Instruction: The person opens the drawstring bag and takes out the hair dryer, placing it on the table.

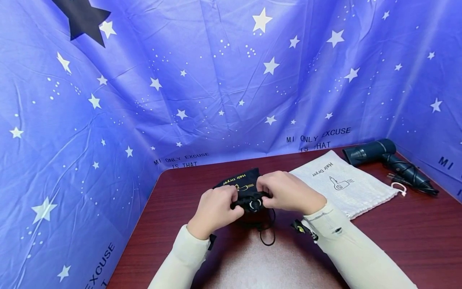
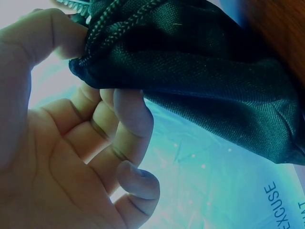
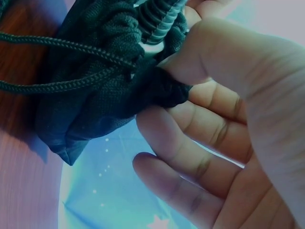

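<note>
A black drawstring bag (image 1: pixel 249 179) printed in yellow with "Hair Dryer" and a dryer drawing is held between both hands over the table. My left hand (image 1: pixel 214 206) pinches the left side of its gathered mouth between thumb and fingers. On the opposite side of the mouth, my right hand (image 1: pixel 290 192) pinches the cloth with thumb and fingertips. A black ribbed cord end (image 3: pixel 161 21) pokes up in the mouth, with a bit of white beside it; whatever else is inside is hidden. The bag's braided drawstring (image 3: pixel 57 44) hangs toward the near side in a loop.
To the right, a white drawstring bag (image 1: pixel 337 186) marked "Hair Dryer" lies flat on the dark red table (image 1: pixel 162 224). Behind it rests a black hair dryer (image 1: pixel 371 152) with its cord wrapped round the handle. A blue star-print curtain (image 1: pixel 223 80) encloses the table's back and sides.
</note>
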The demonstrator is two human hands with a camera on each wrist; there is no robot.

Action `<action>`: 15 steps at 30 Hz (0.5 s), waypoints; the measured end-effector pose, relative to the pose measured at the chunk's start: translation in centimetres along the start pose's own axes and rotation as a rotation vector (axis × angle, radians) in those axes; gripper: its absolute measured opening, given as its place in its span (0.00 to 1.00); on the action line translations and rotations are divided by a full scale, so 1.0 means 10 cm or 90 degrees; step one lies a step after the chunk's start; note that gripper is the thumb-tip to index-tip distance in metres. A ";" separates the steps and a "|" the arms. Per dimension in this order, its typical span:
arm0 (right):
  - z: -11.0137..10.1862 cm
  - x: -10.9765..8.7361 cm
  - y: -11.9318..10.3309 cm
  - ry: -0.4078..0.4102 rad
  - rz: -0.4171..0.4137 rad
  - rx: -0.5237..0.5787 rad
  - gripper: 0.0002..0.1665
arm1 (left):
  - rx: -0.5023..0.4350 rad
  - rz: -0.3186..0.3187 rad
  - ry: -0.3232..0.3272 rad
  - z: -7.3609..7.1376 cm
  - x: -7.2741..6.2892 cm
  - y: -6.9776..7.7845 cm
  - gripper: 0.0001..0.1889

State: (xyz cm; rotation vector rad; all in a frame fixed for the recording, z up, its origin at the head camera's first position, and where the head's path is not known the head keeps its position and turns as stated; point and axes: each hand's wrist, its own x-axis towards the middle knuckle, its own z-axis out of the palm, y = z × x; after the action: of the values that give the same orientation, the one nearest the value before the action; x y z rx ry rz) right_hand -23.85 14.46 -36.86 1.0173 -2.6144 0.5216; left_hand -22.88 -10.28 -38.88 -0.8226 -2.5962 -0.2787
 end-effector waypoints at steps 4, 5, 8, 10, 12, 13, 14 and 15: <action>0.00 0.00 0.01 0.002 0.002 -0.003 0.13 | 0.002 -0.002 -0.001 0.00 0.00 0.00 0.13; 0.00 0.00 0.01 0.002 0.002 -0.002 0.13 | 0.002 -0.004 -0.003 0.00 0.00 0.00 0.13; 0.00 0.00 0.02 0.001 0.003 0.002 0.13 | -0.001 -0.008 -0.006 0.00 0.00 0.00 0.13; 0.00 0.00 0.02 0.001 0.004 0.005 0.13 | -0.003 -0.011 -0.008 0.00 0.00 0.00 0.13; 0.00 0.00 0.02 0.001 0.006 0.008 0.13 | -0.004 -0.012 -0.009 0.00 0.00 0.00 0.13; 0.00 0.00 0.02 0.001 0.007 0.009 0.13 | -0.005 -0.012 -0.009 0.00 0.00 -0.01 0.13; 0.00 0.00 0.03 0.002 0.008 0.009 0.13 | -0.005 -0.012 -0.009 0.00 0.00 -0.01 0.13; 0.00 0.00 0.03 0.002 0.009 0.008 0.13 | -0.004 -0.012 -0.010 0.00 0.00 -0.01 0.13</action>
State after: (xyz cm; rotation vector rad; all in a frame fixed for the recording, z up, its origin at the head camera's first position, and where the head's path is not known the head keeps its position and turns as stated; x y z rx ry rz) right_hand -24.01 14.64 -36.94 1.0015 -2.6215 0.5435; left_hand -22.90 -10.36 -38.88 -0.8067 -2.6193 -0.2873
